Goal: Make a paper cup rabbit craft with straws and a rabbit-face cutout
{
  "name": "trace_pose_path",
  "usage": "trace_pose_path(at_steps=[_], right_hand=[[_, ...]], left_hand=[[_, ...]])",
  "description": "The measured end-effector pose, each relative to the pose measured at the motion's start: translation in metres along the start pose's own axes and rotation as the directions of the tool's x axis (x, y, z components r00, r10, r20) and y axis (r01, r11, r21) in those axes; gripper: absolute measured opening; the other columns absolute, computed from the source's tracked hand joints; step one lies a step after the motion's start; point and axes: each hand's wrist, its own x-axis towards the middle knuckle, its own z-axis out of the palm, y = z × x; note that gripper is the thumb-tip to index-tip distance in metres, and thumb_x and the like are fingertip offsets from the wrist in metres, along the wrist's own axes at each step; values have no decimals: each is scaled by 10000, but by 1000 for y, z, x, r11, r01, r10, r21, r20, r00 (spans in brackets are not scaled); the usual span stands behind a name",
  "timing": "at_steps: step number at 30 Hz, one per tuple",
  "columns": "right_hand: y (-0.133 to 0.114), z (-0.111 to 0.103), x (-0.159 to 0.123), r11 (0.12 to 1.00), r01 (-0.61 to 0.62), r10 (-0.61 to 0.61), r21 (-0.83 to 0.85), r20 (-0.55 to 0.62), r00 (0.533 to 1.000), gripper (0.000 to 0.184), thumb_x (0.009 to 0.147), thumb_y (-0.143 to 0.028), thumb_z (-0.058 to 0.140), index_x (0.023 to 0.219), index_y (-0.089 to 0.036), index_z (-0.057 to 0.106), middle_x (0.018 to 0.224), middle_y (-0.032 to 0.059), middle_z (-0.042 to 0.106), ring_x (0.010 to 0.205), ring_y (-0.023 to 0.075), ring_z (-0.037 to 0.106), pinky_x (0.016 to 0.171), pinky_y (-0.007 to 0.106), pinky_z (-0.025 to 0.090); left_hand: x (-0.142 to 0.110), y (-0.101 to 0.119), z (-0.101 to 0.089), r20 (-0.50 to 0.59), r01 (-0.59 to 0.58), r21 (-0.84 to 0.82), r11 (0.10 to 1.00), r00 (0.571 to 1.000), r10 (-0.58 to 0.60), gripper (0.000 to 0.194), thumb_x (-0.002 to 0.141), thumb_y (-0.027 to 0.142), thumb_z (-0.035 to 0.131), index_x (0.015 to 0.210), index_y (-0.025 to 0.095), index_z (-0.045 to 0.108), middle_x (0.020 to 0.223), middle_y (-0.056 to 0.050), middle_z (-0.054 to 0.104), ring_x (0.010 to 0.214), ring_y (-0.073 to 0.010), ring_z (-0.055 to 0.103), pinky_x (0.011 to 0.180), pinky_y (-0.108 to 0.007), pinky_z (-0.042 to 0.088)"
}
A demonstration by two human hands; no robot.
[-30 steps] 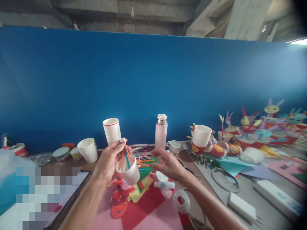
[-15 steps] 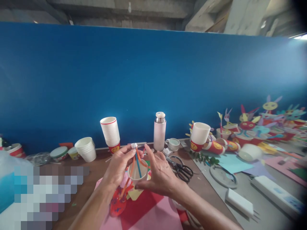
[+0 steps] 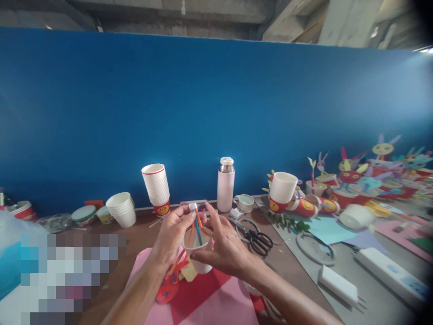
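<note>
My left hand (image 3: 171,237) pinches coloured paper strips (image 3: 198,231) that run down into a paper cup (image 3: 201,266); my right hand (image 3: 223,246), open, curves at the cup's 3 o'clock.

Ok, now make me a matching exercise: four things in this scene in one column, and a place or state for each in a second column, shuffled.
Things:
1. White paper cup
2. Pink vacuum flask
3. Scissors
4. Stack of paper cups

Places or states:
A. Lying flat on the table, right of the cup
B. Stacked with a red-printed cup at the bottom
C. Held up at the left hand and right hand, with coloured strips in it
D. Standing upright beside a small white mug

Pairs: 1-C; 2-D; 3-A; 4-B
</note>
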Motion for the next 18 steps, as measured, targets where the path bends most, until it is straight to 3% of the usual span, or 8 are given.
trace_pose_path(at_steps=[7, 11, 18], right_hand=[[-9, -5, 2, 997, -64, 64, 31, 7, 998, 1020, 591, -231, 659, 1384, -144, 23, 1111, 107, 598, 1158, 256, 443, 982, 446, 260], [-5, -3, 2, 998, -45, 46, 47, -32, 998, 982, 600, -247, 663, 1379, -164, 72, 1133, 114, 580, 1149, 259, 452, 961, 434, 288], [5, -3, 2, 998, -33, 41, 61, -131, 991, 925, 636, -326, 657, 1368, -200, 106, 1164, 108, 550, 1129, 265, 457, 924, 423, 314]], left_hand=[[0, 0, 2, -28, -19, -22, 1000, 999, 19, 230, 718, 232, 626, 920, 139, 571, 765, -59, 703, 753, -198, 661, 715, -304, 496], [-1, 2, 4, 34, -40, -36, 999, 999, 42, 220, 734, 252, 613, 918, 137, 574, 788, -65, 703, 776, -208, 656, 724, -305, 487], [4, 0, -8, 30, -120, 100, 988, 993, 118, 395, 722, 309, 625, 1080, 157, 559, 1057, -109, 641, 1011, -240, 574, 847, -325, 439]])
